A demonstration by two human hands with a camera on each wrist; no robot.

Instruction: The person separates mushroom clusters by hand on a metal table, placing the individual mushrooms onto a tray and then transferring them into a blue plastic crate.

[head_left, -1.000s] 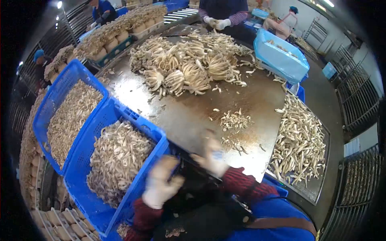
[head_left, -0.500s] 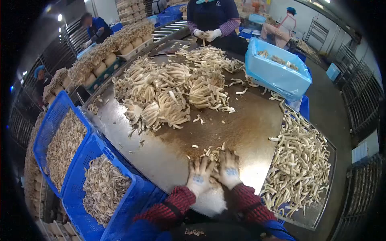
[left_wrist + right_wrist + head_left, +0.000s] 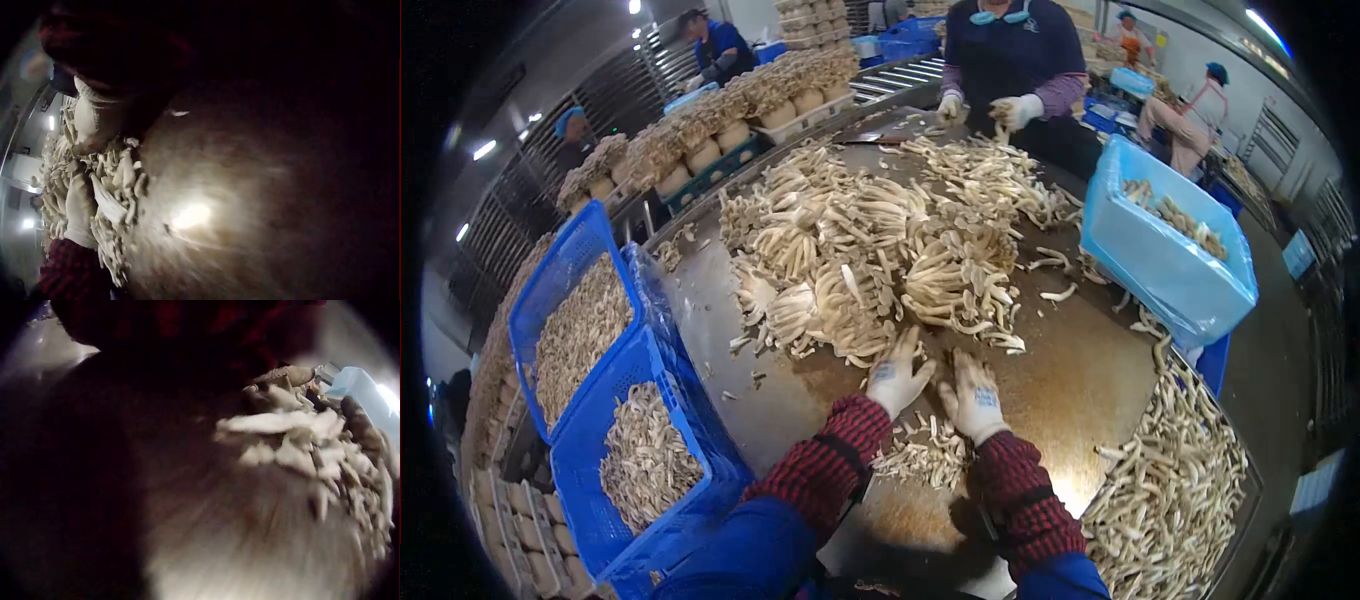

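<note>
My gloved left hand [image 3: 897,375] lies at the near edge of the big heap of clustered mushrooms [image 3: 850,215], fingers extended and fingertips at the lowest clusters. Just right of it, my gloved right hand [image 3: 975,398] rests with straight fingers pointing toward the heap. A small pile of loose mushroom pieces [image 3: 925,455] lies on the metal table [image 3: 1090,370] between my wrists. In the left wrist view both gloves show beside mushrooms, the left hand [image 3: 94,122] partly in shadow. Loose mushrooms [image 3: 300,434] also appear in the right wrist view, where the hand itself is hidden.
Blue crates [image 3: 615,545] of mushrooms stand at the left. A tray of loose mushrooms [image 3: 1170,490] adjoins the table's right side, below a blue-lined bin [image 3: 1165,255]. Across the table another gloved person [image 3: 1015,110] handles mushrooms. A knife [image 3: 870,139] lies at the far edge.
My hands came from near the crate onto the small pile, then moved forward to the heap's edge. The small pile now sits behind my fingers. The person opposite has parted their hands.
</note>
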